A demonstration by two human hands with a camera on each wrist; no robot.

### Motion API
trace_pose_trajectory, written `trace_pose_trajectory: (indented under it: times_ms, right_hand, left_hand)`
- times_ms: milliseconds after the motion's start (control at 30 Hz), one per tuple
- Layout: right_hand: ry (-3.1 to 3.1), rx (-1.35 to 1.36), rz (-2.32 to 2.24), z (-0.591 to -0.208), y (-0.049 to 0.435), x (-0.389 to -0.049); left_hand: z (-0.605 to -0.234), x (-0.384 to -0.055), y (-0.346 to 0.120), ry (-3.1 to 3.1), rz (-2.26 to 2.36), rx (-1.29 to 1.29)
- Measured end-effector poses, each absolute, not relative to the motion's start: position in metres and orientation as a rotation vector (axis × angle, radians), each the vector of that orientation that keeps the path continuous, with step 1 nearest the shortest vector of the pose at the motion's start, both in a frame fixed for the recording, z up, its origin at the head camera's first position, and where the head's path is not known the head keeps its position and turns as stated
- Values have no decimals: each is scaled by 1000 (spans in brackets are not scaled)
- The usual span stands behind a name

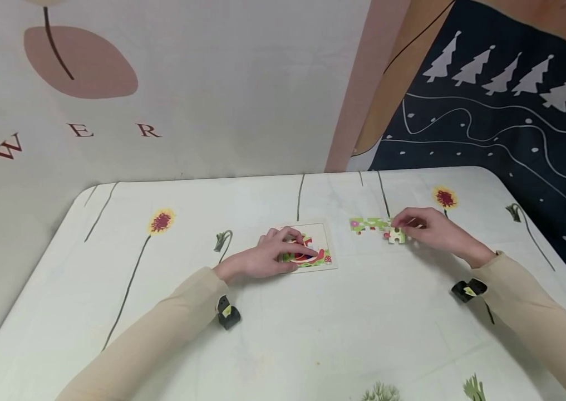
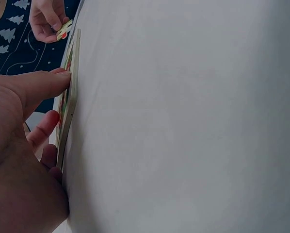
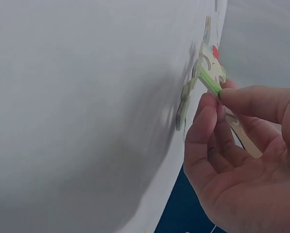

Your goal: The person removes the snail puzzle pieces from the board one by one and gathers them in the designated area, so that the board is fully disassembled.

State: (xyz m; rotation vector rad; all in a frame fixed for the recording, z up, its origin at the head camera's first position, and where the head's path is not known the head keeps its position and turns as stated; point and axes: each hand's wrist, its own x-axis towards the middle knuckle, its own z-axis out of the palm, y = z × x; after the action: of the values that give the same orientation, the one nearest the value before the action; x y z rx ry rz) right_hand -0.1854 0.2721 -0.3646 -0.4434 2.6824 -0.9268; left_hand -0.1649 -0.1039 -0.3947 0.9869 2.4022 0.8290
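Left hand (image 1: 265, 256) spread on square board (image 1: 319, 233); right hand (image 1: 428, 228) pinches knobbed piece (image 1: 397, 236) at its 3 o'clock. Smooth tabletop (image 1: 313, 334): room at 6 o'clock, edge (image 1: 232, 179) at 12.

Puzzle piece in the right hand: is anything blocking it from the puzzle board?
Nothing tall blocks the puzzle piece; other pieces lie flat along the way, and the left hand covers part of the puzzle board.

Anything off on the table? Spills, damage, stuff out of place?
Nothing stands out: no visible spill or damage. Loose jigsaw pieces lie on the tablecloth beside the puzzle board, and the right hand pinches another piece, which fits a puzzle apparently unfinished.
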Motion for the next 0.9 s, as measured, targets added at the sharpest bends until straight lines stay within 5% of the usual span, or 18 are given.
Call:
trace_pose_trajectory:
  times_ms: [900]
  right_hand:
    - [2656,-417,-891,-373,281,-186]
  left_hand:
    - [-394,-165,-104,2404,817,975]
